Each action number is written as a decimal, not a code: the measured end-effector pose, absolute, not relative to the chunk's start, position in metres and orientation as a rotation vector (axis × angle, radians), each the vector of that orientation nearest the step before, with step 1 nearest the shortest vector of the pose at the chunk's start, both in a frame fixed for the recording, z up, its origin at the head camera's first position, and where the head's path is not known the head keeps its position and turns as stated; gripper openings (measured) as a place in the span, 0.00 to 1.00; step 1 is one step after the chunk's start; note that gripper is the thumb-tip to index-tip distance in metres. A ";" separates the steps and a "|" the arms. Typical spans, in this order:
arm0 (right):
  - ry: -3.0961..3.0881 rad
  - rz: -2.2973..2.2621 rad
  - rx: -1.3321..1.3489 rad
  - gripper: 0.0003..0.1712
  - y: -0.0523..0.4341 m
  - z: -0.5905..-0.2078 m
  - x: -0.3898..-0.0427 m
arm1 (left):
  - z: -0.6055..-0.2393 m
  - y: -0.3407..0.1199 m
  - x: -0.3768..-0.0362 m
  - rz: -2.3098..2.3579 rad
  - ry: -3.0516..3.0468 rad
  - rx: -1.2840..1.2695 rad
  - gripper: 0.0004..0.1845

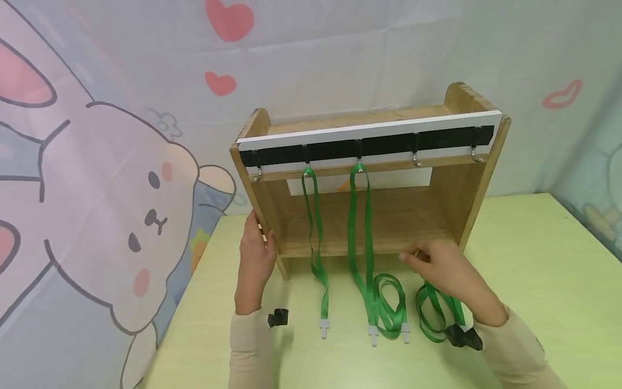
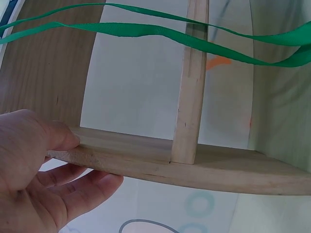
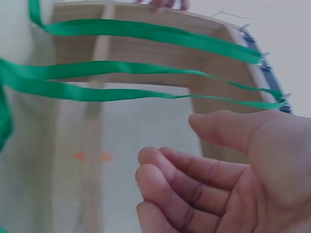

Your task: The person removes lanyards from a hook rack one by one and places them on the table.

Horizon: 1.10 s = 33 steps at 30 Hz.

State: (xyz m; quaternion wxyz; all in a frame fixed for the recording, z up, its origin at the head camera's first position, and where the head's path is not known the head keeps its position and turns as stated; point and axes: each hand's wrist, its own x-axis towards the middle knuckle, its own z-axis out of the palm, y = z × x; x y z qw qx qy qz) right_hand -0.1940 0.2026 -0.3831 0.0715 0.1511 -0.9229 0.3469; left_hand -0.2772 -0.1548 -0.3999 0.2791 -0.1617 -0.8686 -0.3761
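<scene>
A wooden shelf rack [image 1: 403, 216] stands on the table, a black-and-white hook strip [image 1: 389, 146] across its upper front. My left hand [image 1: 256, 254] grips the edge of its left side panel [image 2: 136, 162], thumb on the inner face and fingers on the outer. From two hooks hang a green lanyard [image 1: 318, 232] and a second green lanyard [image 1: 352, 227], with pale clips at the bottom. My right hand [image 1: 437, 265], holding nothing, hovers before the rack's lower right with loosely bent fingers. Below it lies a coiled green lanyard [image 1: 421, 319], partly hidden by the wrist.
Another coiled lanyard [image 1: 402, 302] lies on the light green table [image 1: 544, 259], beside the second hanging one's clip. A bare hook [image 1: 416, 159] and others stick out along the strip. Behind stands a cartoon-printed backdrop [image 1: 316, 65].
</scene>
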 end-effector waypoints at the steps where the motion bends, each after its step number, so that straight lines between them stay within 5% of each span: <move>1: -2.747 1.037 0.468 0.13 0.201 -0.379 -0.193 | -0.399 -0.155 -0.277 -1.010 -2.331 -0.433 0.30; 15: -2.350 1.000 0.478 0.03 0.170 -0.354 -0.195 | -0.400 -0.156 -0.277 -0.988 -2.316 -0.433 0.30; 33: -1.982 1.164 0.316 0.16 0.120 -0.348 -0.216 | -0.401 -0.156 -0.279 -0.988 -2.307 -0.429 0.29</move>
